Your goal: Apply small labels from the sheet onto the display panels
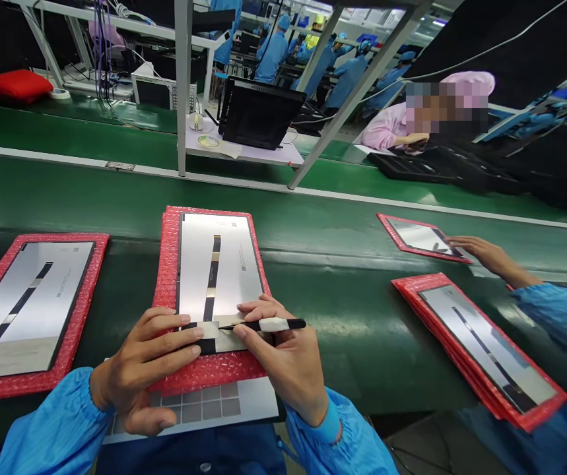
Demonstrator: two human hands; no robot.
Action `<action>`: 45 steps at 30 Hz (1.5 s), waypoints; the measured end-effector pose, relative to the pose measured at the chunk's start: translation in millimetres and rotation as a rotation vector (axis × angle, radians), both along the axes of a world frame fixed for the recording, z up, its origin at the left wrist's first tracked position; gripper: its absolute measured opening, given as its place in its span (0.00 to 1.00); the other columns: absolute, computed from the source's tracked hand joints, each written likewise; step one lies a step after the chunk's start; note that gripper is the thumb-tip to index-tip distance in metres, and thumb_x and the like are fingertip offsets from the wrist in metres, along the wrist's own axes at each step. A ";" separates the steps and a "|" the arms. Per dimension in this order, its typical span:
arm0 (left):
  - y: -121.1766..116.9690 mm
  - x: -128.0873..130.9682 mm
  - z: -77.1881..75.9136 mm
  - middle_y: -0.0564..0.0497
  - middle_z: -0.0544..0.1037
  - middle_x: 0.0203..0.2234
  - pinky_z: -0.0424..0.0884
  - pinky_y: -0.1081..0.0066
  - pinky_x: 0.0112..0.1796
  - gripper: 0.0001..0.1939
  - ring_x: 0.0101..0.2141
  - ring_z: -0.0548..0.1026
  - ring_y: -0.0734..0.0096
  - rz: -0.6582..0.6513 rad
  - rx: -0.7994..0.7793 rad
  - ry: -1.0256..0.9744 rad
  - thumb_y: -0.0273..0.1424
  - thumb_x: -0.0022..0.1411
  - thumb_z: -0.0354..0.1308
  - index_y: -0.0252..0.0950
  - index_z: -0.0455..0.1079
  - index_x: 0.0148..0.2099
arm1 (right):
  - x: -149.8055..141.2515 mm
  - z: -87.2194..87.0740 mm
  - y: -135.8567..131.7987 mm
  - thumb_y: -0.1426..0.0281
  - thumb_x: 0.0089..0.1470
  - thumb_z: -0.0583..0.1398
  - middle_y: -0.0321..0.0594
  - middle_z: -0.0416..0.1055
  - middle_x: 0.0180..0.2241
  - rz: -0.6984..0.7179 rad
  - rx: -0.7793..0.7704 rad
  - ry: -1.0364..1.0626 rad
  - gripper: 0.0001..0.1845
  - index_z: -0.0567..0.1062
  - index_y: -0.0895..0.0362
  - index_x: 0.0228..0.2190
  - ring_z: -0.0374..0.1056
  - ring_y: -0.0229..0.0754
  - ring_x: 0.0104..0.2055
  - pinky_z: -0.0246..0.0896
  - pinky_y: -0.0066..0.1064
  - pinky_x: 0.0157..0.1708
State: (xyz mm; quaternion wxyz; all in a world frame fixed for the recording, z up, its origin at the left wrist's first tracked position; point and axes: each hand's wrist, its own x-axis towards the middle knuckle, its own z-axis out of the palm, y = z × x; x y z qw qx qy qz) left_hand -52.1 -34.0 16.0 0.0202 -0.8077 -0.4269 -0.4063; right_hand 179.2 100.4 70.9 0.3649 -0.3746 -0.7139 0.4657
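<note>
Red bubble wrap is layered in a stack of pouches (166, 264) on the green work surface (333, 369), and on top of it a silver-backed display panel (197, 257) is laid flat, directly in front of the wearer. Its back is crossed lengthwise by a black strip (211, 284) broken by paler bands.

The panel's lower left corner is touched by the extended fingers of the left hand (149, 359), whose thumb is held apart, below the panel. By the right hand (290, 359), a slim pointed black tool (274, 324) with a white grip is clasped between thumb and fingers, while the panel's lower right part is reached by the fingertips. The two hands are kept apart, with a small pale tag (210, 330) between them, at the tool's tip; whether the tag is gripped by the tip cannot be told.

Beneath the near edge of the stack, a sheet printed with grey squares (258, 399) is partly covered. To the left, a similar panel (60, 297) is set on red bubble wrap. To the right, another panel (491, 349) is rested on a tilted red stack, and beyond it a further panel (409, 234) is touched by a co-worker's hand (491, 257), worn with a blue sleeve (553, 307). Across the line, a black monitor (263, 115) is stood on a white shelf (251, 153), and a person in pink (385, 128) is seated.
</note>
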 end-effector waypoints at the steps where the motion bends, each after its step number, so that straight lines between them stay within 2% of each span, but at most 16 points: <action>1: -0.4 1.2 -0.7 0.38 0.82 0.54 0.69 0.46 0.56 0.33 0.58 0.75 0.44 0.008 -0.006 -0.015 0.52 0.72 0.48 0.34 0.70 0.65 | 0.0 0.0 -0.1 0.69 0.50 0.72 0.42 0.84 0.36 0.000 0.002 -0.002 0.05 0.81 0.51 0.29 0.79 0.55 0.44 0.57 0.59 0.66; 7: -1.2 6.6 -3.7 0.39 0.82 0.54 0.69 0.45 0.56 0.32 0.58 0.75 0.44 0.033 -0.014 -0.108 0.52 0.73 0.47 0.36 0.71 0.65 | -0.3 -1.0 -0.5 0.70 0.49 0.72 0.42 0.84 0.36 -0.007 0.000 -0.001 0.06 0.81 0.51 0.29 0.79 0.55 0.45 0.56 0.60 0.66; 17: -0.7 -0.7 6.1 0.38 0.80 0.56 0.65 0.45 0.61 0.33 0.60 0.74 0.46 -0.005 -0.050 0.007 0.52 0.74 0.46 0.34 0.67 0.68 | -1.7 -0.3 -0.7 0.69 0.49 0.72 0.42 0.84 0.35 -0.001 -0.003 0.002 0.05 0.80 0.51 0.28 0.80 0.54 0.44 0.58 0.58 0.66; 20: -2.1 -0.3 14.0 0.37 0.80 0.56 0.64 0.44 0.61 0.36 0.58 0.75 0.45 0.007 -0.056 0.046 0.55 0.72 0.49 0.35 0.66 0.69 | -2.2 -2.5 -1.1 0.69 0.49 0.72 0.42 0.84 0.36 -0.015 -0.012 0.002 0.05 0.80 0.51 0.28 0.79 0.55 0.46 0.59 0.56 0.65; 24: -4.7 4.9 34.2 0.38 0.78 0.58 0.60 0.44 0.63 0.43 0.56 0.75 0.44 0.039 -0.122 0.209 0.61 0.66 0.54 0.34 0.65 0.69 | -2.3 -3.9 -0.7 0.68 0.50 0.71 0.42 0.84 0.36 0.002 0.011 0.008 0.05 0.81 0.51 0.29 0.79 0.54 0.46 0.60 0.54 0.65; 28: -5.0 14.4 51.3 0.39 0.75 0.62 0.61 0.46 0.61 0.50 0.55 0.73 0.44 0.079 -0.207 0.362 0.65 0.60 0.58 0.35 0.64 0.71 | -3.1 -3.0 0.0 0.66 0.50 0.71 0.44 0.83 0.36 0.022 -0.011 0.033 0.05 0.80 0.53 0.29 0.79 0.53 0.44 0.73 0.44 0.51; 30: -4.4 17.6 54.1 0.39 0.75 0.63 0.61 0.46 0.60 0.50 0.54 0.72 0.44 0.088 -0.227 0.372 0.65 0.59 0.59 0.36 0.63 0.71 | -4.1 -2.6 -0.5 0.66 0.50 0.70 0.45 0.82 0.36 0.030 -0.013 0.044 0.06 0.80 0.53 0.28 0.80 0.52 0.44 0.75 0.40 0.44; 37: -6.4 22.2 49.5 0.41 0.71 0.66 0.54 0.48 0.59 0.52 0.55 0.69 0.44 0.137 -0.212 0.422 0.66 0.60 0.58 0.37 0.60 0.74 | -2.7 -4.0 -3.1 0.62 0.52 0.69 0.42 0.82 0.31 -0.056 -0.074 0.119 0.08 0.80 0.53 0.30 0.79 0.48 0.32 0.73 0.34 0.31; 42: -8.1 32.9 47.4 0.43 0.69 0.68 0.56 0.53 0.54 0.54 0.53 0.69 0.47 0.216 -0.193 0.467 0.68 0.60 0.56 0.41 0.54 0.77 | -0.2 -3.9 -2.4 0.62 0.52 0.69 0.41 0.80 0.28 -0.066 -0.077 0.147 0.09 0.80 0.54 0.29 0.77 0.48 0.32 0.70 0.33 0.29; 45: -7.5 31.4 43.8 0.43 0.69 0.68 0.56 0.53 0.55 0.54 0.53 0.69 0.48 0.220 -0.202 0.436 0.67 0.59 0.57 0.43 0.53 0.77 | -1.0 -4.9 -3.0 0.61 0.52 0.69 0.40 0.79 0.27 -0.069 -0.083 0.163 0.10 0.80 0.54 0.29 0.76 0.47 0.31 0.70 0.34 0.29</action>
